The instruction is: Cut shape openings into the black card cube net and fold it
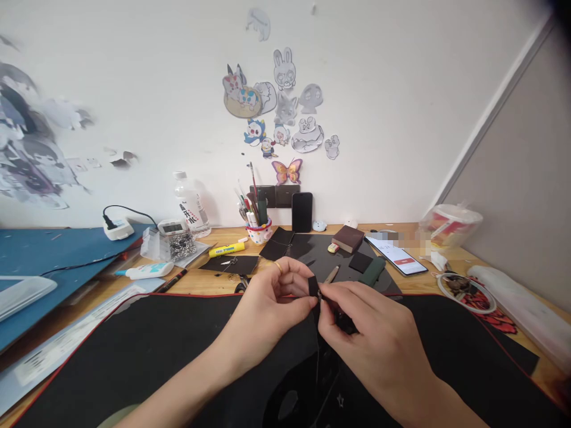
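Observation:
My left hand [272,303] pinches a small black strip [313,286] between thumb and fingers, just above the desk mat. Close against it, my right hand [370,321] is closed at the fingertips by the strip's right edge. A tiny shiny bit shows between the two hands, too small to name. Below the strip hangs a thin line like a thread [317,362]. Past my fingers, a pointed pen-like tool [332,274] lies on a dark sheet [307,245].
A black mat [178,345] with a red edge covers the front. Behind it stand a pen cup [259,233], a water bottle [191,205] and an upright phone [302,212]. A yellow glue stick [227,248], a brown block [348,239] and a lit phone [397,255] lie around.

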